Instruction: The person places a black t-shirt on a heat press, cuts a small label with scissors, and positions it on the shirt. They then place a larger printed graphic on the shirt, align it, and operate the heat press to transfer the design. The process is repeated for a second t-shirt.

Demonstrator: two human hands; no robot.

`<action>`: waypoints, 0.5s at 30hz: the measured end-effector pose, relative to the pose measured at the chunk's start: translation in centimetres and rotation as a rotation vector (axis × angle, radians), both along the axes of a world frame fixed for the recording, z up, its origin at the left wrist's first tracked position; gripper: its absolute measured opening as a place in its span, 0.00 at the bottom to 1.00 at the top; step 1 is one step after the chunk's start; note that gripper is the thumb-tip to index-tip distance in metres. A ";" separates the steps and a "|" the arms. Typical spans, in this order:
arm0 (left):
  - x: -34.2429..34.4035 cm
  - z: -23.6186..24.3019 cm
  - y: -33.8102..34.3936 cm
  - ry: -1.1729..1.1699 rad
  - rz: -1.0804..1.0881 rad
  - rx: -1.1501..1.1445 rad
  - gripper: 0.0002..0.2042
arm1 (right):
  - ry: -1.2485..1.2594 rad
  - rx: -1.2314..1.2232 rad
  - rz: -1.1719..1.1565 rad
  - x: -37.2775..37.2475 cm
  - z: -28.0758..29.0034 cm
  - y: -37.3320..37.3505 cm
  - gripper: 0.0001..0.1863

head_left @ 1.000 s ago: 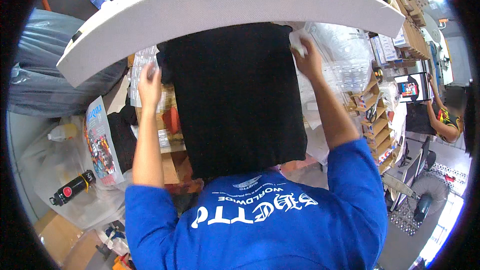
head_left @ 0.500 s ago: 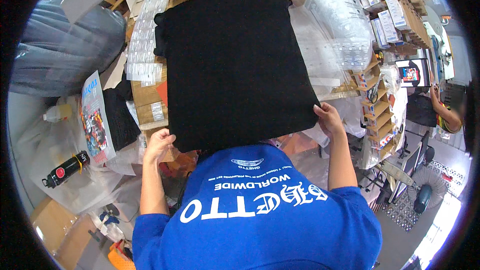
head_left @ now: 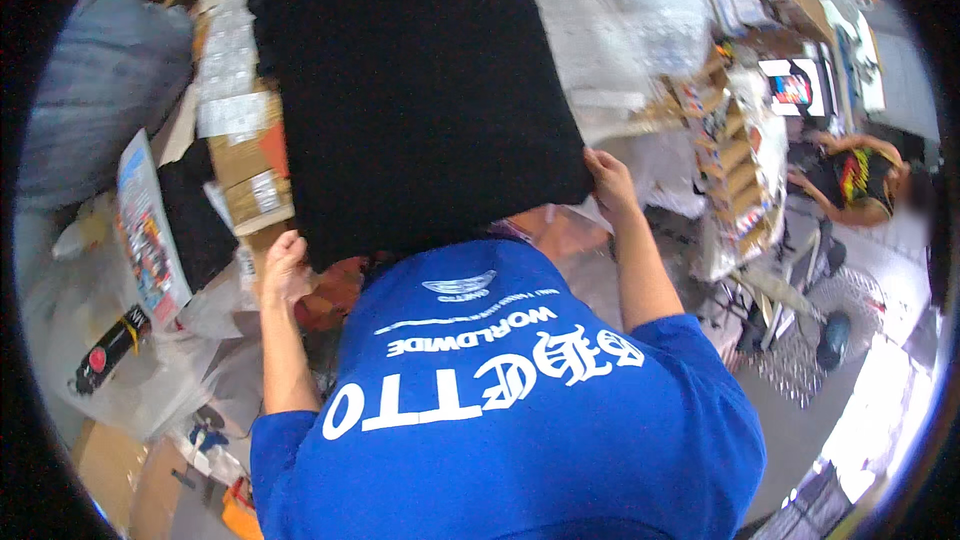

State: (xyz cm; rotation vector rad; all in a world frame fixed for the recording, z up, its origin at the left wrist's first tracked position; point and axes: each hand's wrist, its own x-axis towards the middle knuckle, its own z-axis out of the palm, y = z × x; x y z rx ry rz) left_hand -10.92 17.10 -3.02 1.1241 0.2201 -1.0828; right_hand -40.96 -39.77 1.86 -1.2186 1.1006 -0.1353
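A black T-shirt (head_left: 420,90) lies spread out over the worktable, its near hem toward me and its far end running out past the top of the picture. My left hand (head_left: 287,268) is closed at the shirt's near left corner. At the near right corner, my right hand (head_left: 610,183) pinches the hem between thumb and fingers. The fabric between the two hands looks fairly flat, with the hem slanting up to the right. Part of the near hem meets the front of my blue shirt (head_left: 520,390).
Left of the T-shirt are clear plastic sheets (head_left: 228,70), a printed poster (head_left: 150,225) and a black bottle (head_left: 108,350). Clear plastic packs (head_left: 640,10) and cardboard bins (head_left: 735,150) stand on the right. Another person (head_left: 860,175) works at the far right near a fan (head_left: 832,340).
The whole scene has shifted left and up in the picture as my view turned. Both hands stay at the T-shirt's near corners. The person at the far right has come further into view.
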 end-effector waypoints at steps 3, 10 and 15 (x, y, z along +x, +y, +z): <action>-0.7 0.3 -0.7 -0.043 0.005 -0.047 0.21 | 0.074 0.126 -0.015 -1.6 -1.6 -0.6 0.13; -1.3 4.5 -3.0 -0.001 0.112 -0.167 0.20 | -0.085 0.277 -0.044 -3.1 1.1 0.4 0.09; -0.4 3.1 -1.6 -0.042 0.086 0.015 0.16 | -0.006 0.208 -0.120 -2.2 2.4 2.0 0.10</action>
